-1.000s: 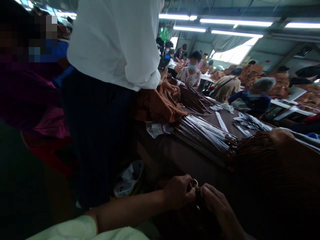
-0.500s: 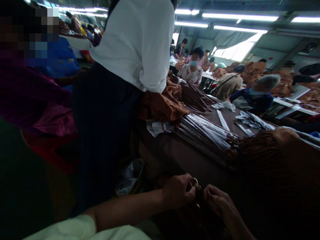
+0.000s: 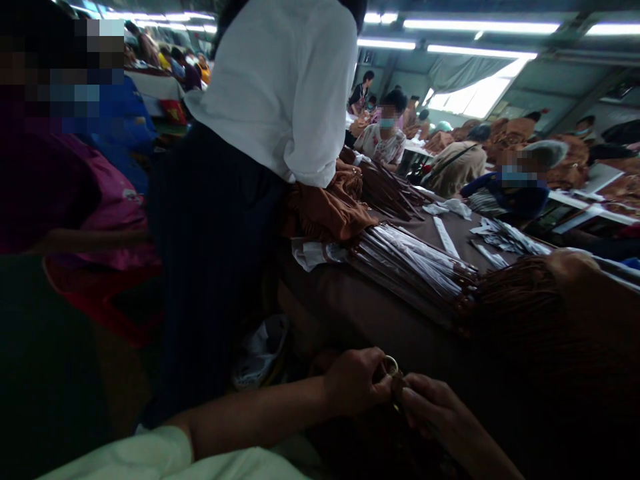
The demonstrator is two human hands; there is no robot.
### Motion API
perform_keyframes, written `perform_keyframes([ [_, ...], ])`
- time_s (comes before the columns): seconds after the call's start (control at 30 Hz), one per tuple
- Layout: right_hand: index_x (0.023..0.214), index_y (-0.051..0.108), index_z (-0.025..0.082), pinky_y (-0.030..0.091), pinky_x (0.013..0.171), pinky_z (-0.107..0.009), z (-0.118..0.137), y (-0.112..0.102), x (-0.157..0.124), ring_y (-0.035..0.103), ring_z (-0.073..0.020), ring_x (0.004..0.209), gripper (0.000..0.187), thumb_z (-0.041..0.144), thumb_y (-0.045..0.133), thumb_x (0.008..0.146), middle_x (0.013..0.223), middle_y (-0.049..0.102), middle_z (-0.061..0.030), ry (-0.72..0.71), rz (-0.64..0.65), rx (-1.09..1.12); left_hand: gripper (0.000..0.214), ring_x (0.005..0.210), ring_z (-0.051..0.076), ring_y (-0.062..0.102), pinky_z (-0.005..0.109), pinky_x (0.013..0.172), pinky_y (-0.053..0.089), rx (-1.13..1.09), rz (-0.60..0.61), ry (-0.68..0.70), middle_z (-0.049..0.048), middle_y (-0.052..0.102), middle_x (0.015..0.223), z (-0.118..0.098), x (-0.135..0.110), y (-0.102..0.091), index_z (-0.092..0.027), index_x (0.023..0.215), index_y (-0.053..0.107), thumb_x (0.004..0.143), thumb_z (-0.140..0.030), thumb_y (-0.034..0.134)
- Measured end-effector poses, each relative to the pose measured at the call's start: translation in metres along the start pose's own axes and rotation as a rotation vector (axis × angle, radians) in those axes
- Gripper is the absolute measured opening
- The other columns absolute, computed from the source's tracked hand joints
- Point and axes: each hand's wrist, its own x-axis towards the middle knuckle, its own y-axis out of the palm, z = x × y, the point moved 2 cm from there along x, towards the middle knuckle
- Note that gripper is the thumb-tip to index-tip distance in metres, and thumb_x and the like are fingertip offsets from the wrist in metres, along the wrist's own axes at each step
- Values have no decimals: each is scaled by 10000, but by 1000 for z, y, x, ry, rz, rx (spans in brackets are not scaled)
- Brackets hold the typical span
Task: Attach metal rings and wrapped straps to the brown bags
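Brass ring [image 3: 391,365] on a brown strap [image 3: 397,392]

Left hand [image 3: 355,385] grasps the ring; right hand [image 3: 431,405] pinches the strap.

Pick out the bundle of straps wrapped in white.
The nearer bundle of brown straps on the table, covered in white wrapping; the farther bundle shows bare brown straps.

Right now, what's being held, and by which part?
The left hand grips a metal ring by its lower edge, at a brown strap; the right hand seems to pinch the strap.

Shiny metal ring [image 3: 391,365]; matt brown cloth tabletop [image 3: 360,321].
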Motion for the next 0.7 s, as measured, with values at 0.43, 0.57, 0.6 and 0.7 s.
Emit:
perform_keyframes([
  [0.43,747,631,133,254,457,-201,5,3,3,371,-64,487,400,531,668,765,562,475,38,50,9,247,202,721,120,585,206,635,423,80,6,93,16,624,848,12,0,6,-173,972,552,877,-344,502],
  [0.57,639,567,147,233,444,-203,-1,0,4,347,-63,471,427,545,697,725,535,449,47,83,-41,268,218,707,133,595,213,618,430,102,29,188,37,631,841,14,-2,10,-152,978,549,848,-325,520],
  [0.6,614,545,151,235,449,-204,-2,-1,4,347,-64,473,430,537,698,727,531,442,48,79,-51,275,227,707,137,597,213,615,430,106,40,209,42,631,834,14,-3,11,-147,975,548,838,-327,530],
  [0.7,605,530,157,244,461,-210,-2,-2,4,347,-68,477,425,528,676,753,528,431,50,47,-44,282,232,694,135,593,210,594,421,102,38,182,40,629,818,13,-4,13,-146,969,545,838,-337,532],
])
